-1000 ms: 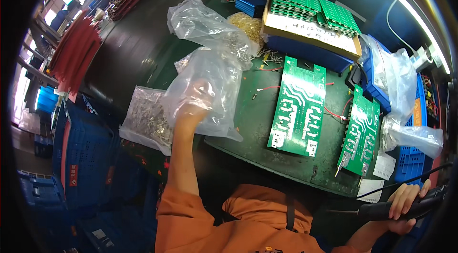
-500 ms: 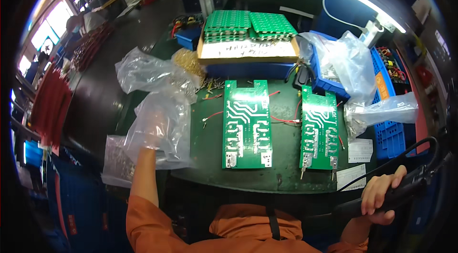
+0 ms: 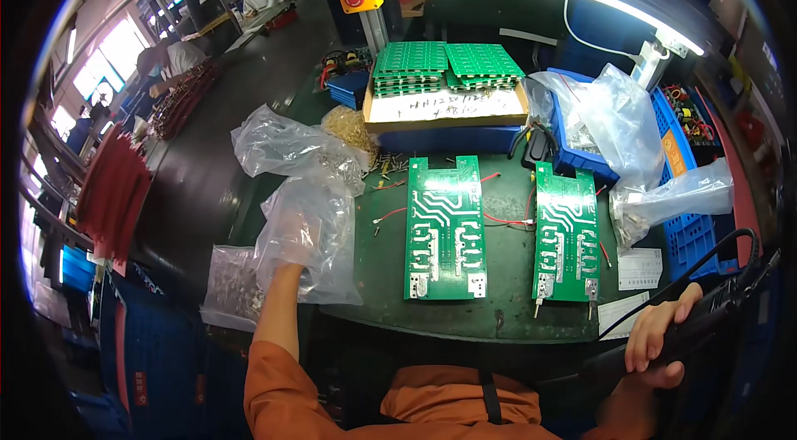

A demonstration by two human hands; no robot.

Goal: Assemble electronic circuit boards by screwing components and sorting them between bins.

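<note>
My left hand [image 3: 295, 232] is inside a clear plastic bag [image 3: 336, 253] at the left of the bench; its fingers are blurred by the plastic. My right hand [image 3: 656, 334], at the lower right, is wrapped round a black corded power screwdriver [image 3: 602, 364], held sideways off the bench's front edge. Between the hands lie two green circuit boards, one in the middle [image 3: 444, 191] and one to its right [image 3: 566, 191]. Red wires run out from their sides. The right board has two metal pins sticking out at its near end.
Behind the boards, a cardboard box [image 3: 448, 118] carries stacked green boards [image 3: 411, 58]. Loose brass-coloured parts [image 3: 353, 129] lie beside another clear bag [image 3: 278, 141]. A blue bin [image 3: 573, 159] with bagged parts stands right. Paper slips [image 3: 639, 268] lie near the right edge. Other people sit far left.
The view has shifted, so the bench appears further right and slightly lower. My left hand stays in the bag, and my right hand keeps its hold on the power screwdriver.
</note>
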